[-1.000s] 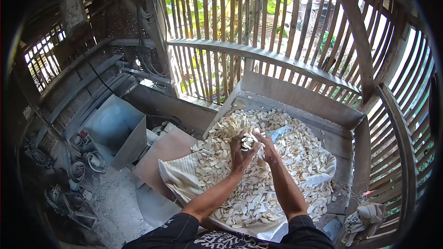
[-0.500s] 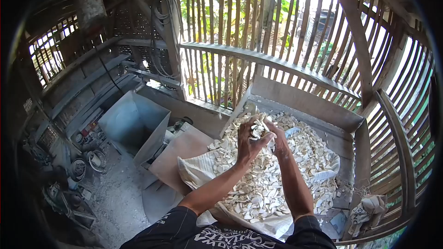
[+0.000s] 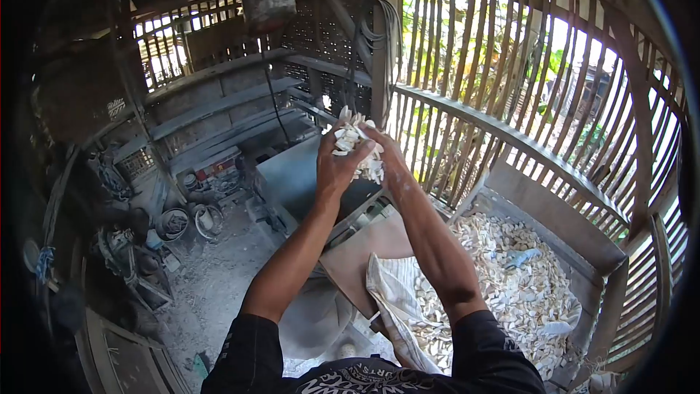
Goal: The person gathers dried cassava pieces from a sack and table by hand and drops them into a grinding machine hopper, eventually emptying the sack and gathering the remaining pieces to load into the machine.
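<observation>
Cupped together, my left hand (image 3: 337, 162) and my right hand (image 3: 388, 152) hold a heap of whitish dried chips (image 3: 353, 136) between them. Both hands are raised over the near right part of a metal hopper (image 3: 284, 168), whose bluish inner wall shows to their left. Some chips stick up above the fingers. To the right and lower down, a large pile of the same pale chips (image 3: 510, 292) lies on a white woven sack (image 3: 390, 284) inside a wooden bin (image 3: 554, 204).
A brown board (image 3: 364, 252) slopes between hopper and sack. Buckets and bowls (image 3: 173, 224) stand on the dusty floor (image 3: 219, 284) at left. A slatted wooden wall (image 3: 467, 44) runs behind the bin. A blue object (image 3: 521, 257) lies on the chips.
My hands have gone from above the chip pile to over the hopper, carrying chips between them. The view has turned to the left.
</observation>
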Tool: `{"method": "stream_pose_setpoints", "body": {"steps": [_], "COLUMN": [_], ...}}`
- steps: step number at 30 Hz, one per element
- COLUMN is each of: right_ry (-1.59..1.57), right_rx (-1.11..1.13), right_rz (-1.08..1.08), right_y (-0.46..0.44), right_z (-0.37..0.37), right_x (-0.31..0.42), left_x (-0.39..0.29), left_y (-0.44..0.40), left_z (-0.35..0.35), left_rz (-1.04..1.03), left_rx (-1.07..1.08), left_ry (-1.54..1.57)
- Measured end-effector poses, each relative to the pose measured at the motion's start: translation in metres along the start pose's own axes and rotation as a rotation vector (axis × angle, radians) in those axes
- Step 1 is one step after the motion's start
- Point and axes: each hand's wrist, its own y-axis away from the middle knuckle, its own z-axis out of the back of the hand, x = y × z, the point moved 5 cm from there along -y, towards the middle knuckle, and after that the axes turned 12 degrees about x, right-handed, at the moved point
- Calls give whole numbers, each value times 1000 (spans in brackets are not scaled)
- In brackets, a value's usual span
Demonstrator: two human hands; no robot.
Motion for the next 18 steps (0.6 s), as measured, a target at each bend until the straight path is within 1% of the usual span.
{"method": "stream_pose_setpoints", "body": {"steps": [1, 2, 4, 5, 6, 8, 9, 11, 13, 14, 15, 16, 17, 18], "right_ry": [-47, -110, -69, -172, -35, 59, 105, 194, 425, 542, 649, 777, 903, 1028], "right_rx": [7, 35, 35, 68, 17, 23, 47, 89, 41, 18, 54, 41, 26, 11], "right_rz": [-131, -97, -202, -236, -256, -241, -217, -170, -196, -209, -237, -300, -366, -433], "right_y": [-20, -41, -46, -44, -36, -27, -26, -23, -20, -18, -18, -20, -21, -18], "right_z": [3, 9, 4, -1, -5, -15, -16, -17, -21, -21, -18, -14, -9, -9], "right_x": [-29, -58, -87, -97, -90, -87, -86, -84, -78, -76, -77, -80, -82, -80], "left_x": [16, 35, 36, 45, 42, 35, 41, 53, 47, 45, 35, 31, 37, 37], "left_y": [-2, -1, 10, 11, 14, 23, 22, 25, 24, 26, 26, 26, 25, 26], "left_z": [29, 56, 82, 97, 104, 113, 123, 137, 137, 139, 137, 137, 143, 143], "left_rz": [63, 130, 240, 214, 228, 266, 283, 299, 293, 340, 383, 425, 328, 331], "left_rx": [-25, -53, -19, 51, 81, 149, 167, 199, 243, 252, 264, 276, 261, 273], "left_ry": [-75, -150, -164, -201, -210, -221, -343, -420, -447, -499, -554, -609, -737, -785]}}
